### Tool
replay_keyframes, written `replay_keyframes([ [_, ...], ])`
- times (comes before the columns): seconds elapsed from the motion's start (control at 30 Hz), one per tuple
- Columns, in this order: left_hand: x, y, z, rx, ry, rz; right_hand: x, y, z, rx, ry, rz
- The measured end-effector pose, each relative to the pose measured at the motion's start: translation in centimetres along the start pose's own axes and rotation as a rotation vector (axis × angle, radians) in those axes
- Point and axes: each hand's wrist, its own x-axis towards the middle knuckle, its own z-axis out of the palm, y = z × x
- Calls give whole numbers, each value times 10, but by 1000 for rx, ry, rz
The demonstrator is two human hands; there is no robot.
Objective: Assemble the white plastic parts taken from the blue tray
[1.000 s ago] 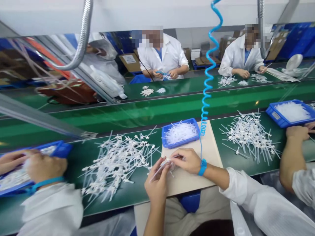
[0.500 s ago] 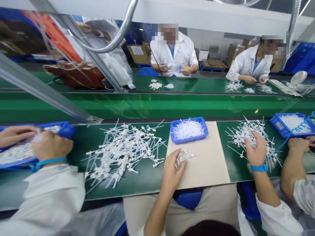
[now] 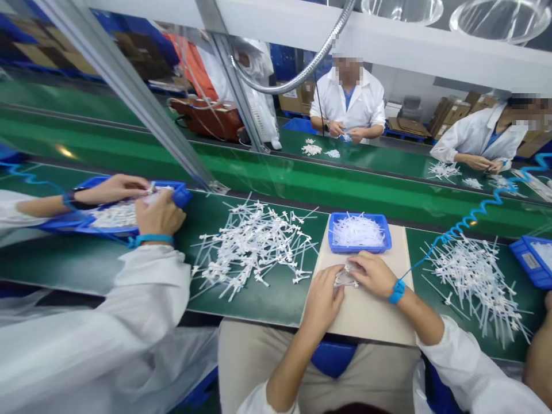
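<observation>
My left hand (image 3: pixel 322 300) curls around a small bunch of white plastic pieces (image 3: pixel 345 278) over the beige board (image 3: pixel 371 319). From the other side my right hand (image 3: pixel 376 275), with a blue band at its wrist, has its fingers closed on the same bunch. The pieces' exact shape is partly covered by my fingers. Just beyond my hands, a blue tray (image 3: pixel 360 249) full of thin clear-white plastic pieces stands on the board. To the left lies a large pile of white tubes with small fittings (image 3: pixel 254 247). A similar pile (image 3: pixel 478 282) lies on the right.
At the left a co-worker's hands (image 3: pixel 159 215) work over blue trays (image 3: pixel 181 195). A blue coiled cord (image 3: pixel 478 208) runs from my right wristband to the upper right. Another blue tray (image 3: pixel 531 261) stands at the right edge. A metal post (image 3: pixel 129 98) slants beyond the bench.
My right hand has moved left from the right-hand pile to the bunch at my left hand. The camera has turned, so the scene shifts right.
</observation>
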Motion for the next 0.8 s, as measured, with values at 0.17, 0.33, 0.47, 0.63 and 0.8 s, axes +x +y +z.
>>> replay_keyframes([
  [0.17, -1, 3, -1, 9, 12, -41, 3, 3, 14, 33, -23, 39],
  [0.33, -4, 1, -4, 57, 8, -13, -3, 3, 22, 127, 42, 0],
  [0.47, -4, -3, -6, 79, -4, 28, -3, 2, 26, 121, 53, -16],
  [0.63, -2, -3, -10, 70, -55, 71, -7, 4, 22, 69, -12, -8],
  [0.8, -1, -2, -14, 70, -139, 91, -13, 9, 20, 47, -28, 12],
])
